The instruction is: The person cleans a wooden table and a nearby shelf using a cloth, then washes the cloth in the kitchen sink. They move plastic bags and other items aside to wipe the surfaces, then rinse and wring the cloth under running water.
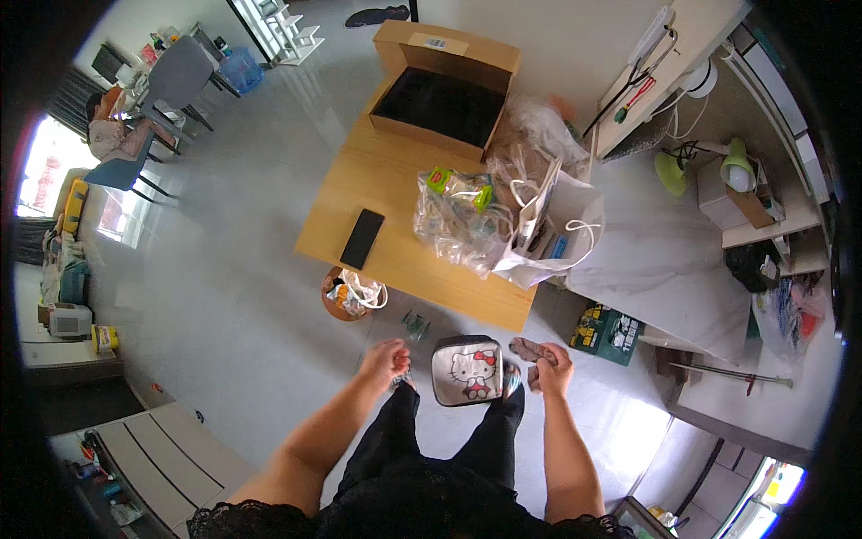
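My right hand (pixel 558 366) is closed around a crumpled grey-brown cloth (pixel 530 349), held out over the floor beside my leg. My left hand (pixel 388 359) is curled shut; whatever may be inside its fingers is hidden. Just beyond it is a small see-through greenish object (pixel 415 325), whose kind I cannot make out. Between my hands, in front of my legs, sits a boxy case (pixel 469 370) with dark edging and a pale top showing a cartoon cat with a red bow.
Ahead stands a wooden table (pixel 395 171) with an open cardboard box (pixel 440 106), a black phone (pixel 362 239), plastic bags (pixel 462 220) and a white paper bag (pixel 566 225). A round bin (pixel 346 296) is below its near edge. A dark green box (pixel 605 334) stands right. Far left, a person (pixel 117 130) sits.
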`<act>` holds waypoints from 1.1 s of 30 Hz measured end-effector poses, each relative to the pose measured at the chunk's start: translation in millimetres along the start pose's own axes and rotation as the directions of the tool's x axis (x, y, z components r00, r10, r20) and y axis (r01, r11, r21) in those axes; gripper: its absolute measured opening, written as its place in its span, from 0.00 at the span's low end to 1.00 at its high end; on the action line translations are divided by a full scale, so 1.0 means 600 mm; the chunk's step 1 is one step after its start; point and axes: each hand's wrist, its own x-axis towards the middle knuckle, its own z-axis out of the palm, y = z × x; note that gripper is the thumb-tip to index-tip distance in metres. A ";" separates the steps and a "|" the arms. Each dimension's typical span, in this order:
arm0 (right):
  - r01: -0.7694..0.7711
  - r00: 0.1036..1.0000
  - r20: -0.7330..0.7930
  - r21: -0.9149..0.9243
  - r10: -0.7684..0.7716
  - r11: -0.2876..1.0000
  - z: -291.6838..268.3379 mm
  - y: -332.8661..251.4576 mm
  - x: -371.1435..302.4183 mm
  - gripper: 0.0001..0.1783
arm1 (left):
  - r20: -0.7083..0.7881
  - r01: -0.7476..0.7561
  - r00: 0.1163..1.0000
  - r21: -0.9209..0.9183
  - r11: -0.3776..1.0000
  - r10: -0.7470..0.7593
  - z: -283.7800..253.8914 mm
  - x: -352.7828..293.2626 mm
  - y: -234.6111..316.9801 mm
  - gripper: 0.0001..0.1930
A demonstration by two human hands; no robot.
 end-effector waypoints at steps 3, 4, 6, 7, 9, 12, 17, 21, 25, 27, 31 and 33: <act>-0.447 0.880 0.072 0.461 0.470 0.766 0.058 -0.009 -0.064 0.17 | -0.092 -0.045 0.994 0.164 0.985 0.061 -0.066 0.001 0.093 0.13; -0.511 0.831 0.089 0.512 0.550 0.690 0.071 -0.068 -0.079 0.18 | -0.117 -0.065 0.989 0.206 0.977 0.090 -0.089 -0.005 0.110 0.13; -0.595 0.767 0.165 0.544 0.620 0.592 0.097 -0.099 -0.101 0.17 | -0.138 -0.085 0.983 0.232 0.969 0.120 -0.123 -0.001 0.137 0.11; -0.580 0.768 0.159 0.585 0.621 0.567 0.117 -0.110 -0.110 0.16 | -0.150 -0.100 0.979 0.244 0.965 0.139 -0.130 0.003 0.145 0.10; -0.538 0.787 0.190 0.676 0.587 0.503 0.152 -0.098 -0.116 0.16 | -0.128 -0.124 0.978 0.289 0.949 0.167 -0.132 0.008 0.142 0.10; -0.535 0.764 0.195 0.725 0.615 0.435 0.193 -0.065 -0.101 0.15 | -0.035 -0.195 0.975 0.342 0.919 0.220 -0.110 0.020 0.124 0.11; -0.479 0.834 0.086 0.602 0.545 0.639 0.209 -0.011 -0.043 0.13 | 0.158 -0.480 0.793 0.757 0.444 0.588 -0.144 0.141 0.127 0.16; -0.398 0.870 -0.094 0.442 0.483 0.803 0.201 0.061 0.048 0.20 | 0.286 -0.382 0.617 0.923 -0.038 0.733 -0.090 0.205 0.225 0.26; -0.251 0.909 -0.396 -0.265 0.132 0.931 0.321 0.109 0.090 0.28 | 0.312 -0.246 0.573 0.947 -0.205 0.758 -0.046 0.298 0.287 0.44; -0.238 0.905 -0.425 -0.469 0.019 0.851 0.397 0.106 0.075 0.29 | 0.305 -0.208 0.574 0.952 -0.226 0.760 -0.043 0.339 0.290 0.49; -0.122 0.952 -0.303 -0.497 -0.040 0.859 0.548 -0.070 0.029 0.30 | 0.324 -0.249 0.557 0.944 -0.219 0.765 -0.051 0.348 0.313 0.48; -0.029 0.982 -0.179 -0.449 -0.059 0.893 0.591 -0.147 0.020 0.35 | 0.317 -0.232 0.594 0.948 -0.219 0.739 -0.052 0.343 0.334 0.48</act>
